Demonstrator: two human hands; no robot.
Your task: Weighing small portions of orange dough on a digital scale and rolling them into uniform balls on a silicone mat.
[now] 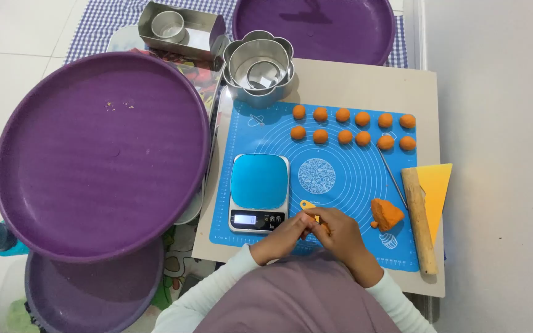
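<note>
I see both hands meeting low on the blue mat (340,185): left hand (282,237) and right hand (340,234) have fingers curled tight round a small orange dough piece (316,217), just right of the scale (259,192). Twelve orange balls (353,126) already sit in two rows up top. One rough, wedge-shaped dough lump (387,214) is left unportioned (looks soft, ragged edges), so I judge it mostly done. Rolling pin (419,219) lies untouched.
</note>
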